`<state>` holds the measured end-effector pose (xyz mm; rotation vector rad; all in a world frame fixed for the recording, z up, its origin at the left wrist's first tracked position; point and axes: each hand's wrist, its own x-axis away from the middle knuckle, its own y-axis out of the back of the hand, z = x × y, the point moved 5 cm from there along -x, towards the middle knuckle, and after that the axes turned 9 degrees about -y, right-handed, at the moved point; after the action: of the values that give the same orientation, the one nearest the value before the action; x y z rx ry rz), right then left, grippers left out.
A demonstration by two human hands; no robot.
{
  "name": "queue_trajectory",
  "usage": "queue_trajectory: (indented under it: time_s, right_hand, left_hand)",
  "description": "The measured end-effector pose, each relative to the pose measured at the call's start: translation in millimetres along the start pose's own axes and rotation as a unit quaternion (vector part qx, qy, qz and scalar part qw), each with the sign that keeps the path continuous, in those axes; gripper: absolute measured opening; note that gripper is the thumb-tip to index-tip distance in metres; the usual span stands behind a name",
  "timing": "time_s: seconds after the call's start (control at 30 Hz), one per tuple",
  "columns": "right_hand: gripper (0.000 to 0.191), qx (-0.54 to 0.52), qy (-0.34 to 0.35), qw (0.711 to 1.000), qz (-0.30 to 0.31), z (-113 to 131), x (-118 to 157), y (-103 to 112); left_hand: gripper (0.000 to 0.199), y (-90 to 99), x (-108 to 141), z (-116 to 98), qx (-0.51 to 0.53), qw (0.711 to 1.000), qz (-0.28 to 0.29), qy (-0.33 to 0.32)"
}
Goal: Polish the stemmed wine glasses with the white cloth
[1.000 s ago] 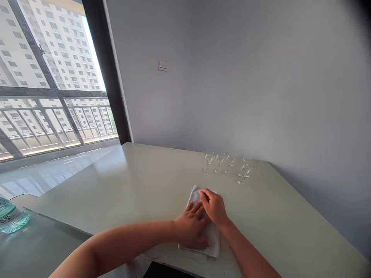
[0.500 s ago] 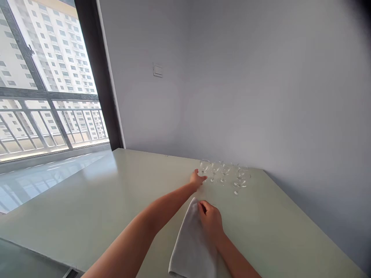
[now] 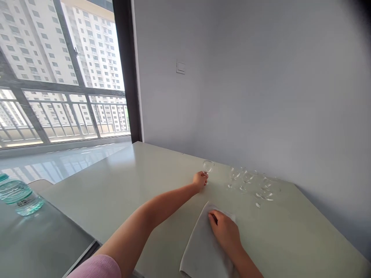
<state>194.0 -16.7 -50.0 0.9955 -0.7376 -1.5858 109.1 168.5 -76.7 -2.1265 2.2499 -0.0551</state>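
Note:
A clear stemmed glass (image 3: 208, 166) stands toward the far edge of the pale table (image 3: 162, 170), and the fingers of my left hand (image 3: 200, 180) are wrapped round its stem. Nearer to me, my right hand (image 3: 225, 230) is closed on the upper part of a light grey cloth (image 3: 199, 247), which hangs down toward the bottom of the view. Right of the held glass stand several more clear stemmed glasses (image 3: 234, 174), partly overlapping one another.
Large clear bottles (image 3: 24, 199) with a greenish tint lie on a darker surface at the left. A grey wall (image 3: 261, 96) rises behind the table, with a light switch (image 3: 180, 67). Windows fill the far left.
My left hand has gone from open beside the glass to closed round its stem, and that glass now stands apart from the others. The view has turned left, bringing the bottles in.

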Motion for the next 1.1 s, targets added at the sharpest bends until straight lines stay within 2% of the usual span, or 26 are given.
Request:
queue_trajectory:
  time_s: [0.1,0.33,0.43,0.5,0.63,0.83,0.9,1.0,1.07,1.1]
  right_hand:
    - [0.027,-0.005,-0.011,1.0,0.017,-2.4,0.2,-2.4]
    - [0.028,0.006,-0.027,1.0,0.0,-5.5,-1.4,-5.6]
    - [0.028,0.018,-0.032,0.999,0.006,-7.2,-1.9,-8.5]
    - [0.028,0.024,-0.031,0.999,0.004,-8.6,-2.5,-10.3]
    - [0.028,0.025,-0.039,0.999,0.005,-12.7,-4.5,-14.3]
    - [0.031,0.015,-0.076,0.996,0.044,-13.9,-5.1,-14.9]
    - [0.031,0.012,-0.09,0.994,0.056,-12.6,-4.3,-13.2]
    - [0.032,0.009,-0.081,0.995,0.056,-6.1,-2.9,-9.5]
    - [0.031,0.011,-0.066,0.997,0.048,-0.4,-2.3,-7.2]
    - [0.03,0.012,-0.061,0.997,0.042,2.0,-2.2,-6.1]
  left_hand:
    - [0.016,61.7,-11.0,-6.8,-0.012,0.998,-0.05,-0.027]
    - [0.027,233.7,-31.7,-36.7,-0.055,0.982,-0.177,-0.046]
    - [0.032,287.3,-33.0,-41.0,-0.066,0.974,-0.215,-0.037]
    - [0.033,310.7,-33.1,-40.5,-0.072,0.969,-0.233,-0.034]
    - [0.033,331.1,-35.9,-38.1,-0.084,0.963,-0.256,-0.032]
    - [0.029,330.6,-34.0,-42.0,-0.128,0.947,-0.294,-0.026]
    - [0.039,327.7,-22.9,-45.0,-0.155,0.932,-0.326,-0.028]
    - [0.056,313.2,1.6,-49.2,-0.194,0.908,-0.368,-0.045]
    - [0.056,290.3,14.7,-50.2,-0.209,0.909,-0.355,-0.063]
    - [0.053,273.6,18.3,-49.9,-0.213,0.917,-0.328,-0.072]
